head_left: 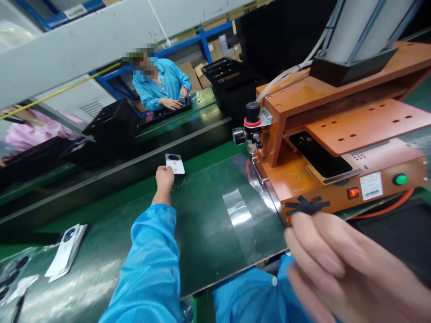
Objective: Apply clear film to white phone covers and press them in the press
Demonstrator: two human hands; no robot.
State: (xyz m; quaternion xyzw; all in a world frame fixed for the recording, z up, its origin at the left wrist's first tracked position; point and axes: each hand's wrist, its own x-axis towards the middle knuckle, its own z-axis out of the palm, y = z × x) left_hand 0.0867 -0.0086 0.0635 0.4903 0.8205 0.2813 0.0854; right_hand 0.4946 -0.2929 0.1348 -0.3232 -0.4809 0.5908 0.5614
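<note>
My left hand (164,178) is stretched out over the green work surface (205,229), its fingers closed on the near edge of a white panel (177,167) with a dark round patch. At the lower right, close to the camera, my right hand (333,264) is blurred, with its fingers bent together; whether anything is between them cannot be made out. Just beyond it stands an orange press machine (279,179) with a black flat piece (319,154) on its bed. A clear film strip (237,206) lies on the surface between my hands.
A stack of white panels (66,252) lies at the left, beside clear film with dark round shapes (15,273). Across the raised rail (111,184), a person in blue (164,80) works at a black tray. Another person's pink sleeve (40,128) shows at the far left.
</note>
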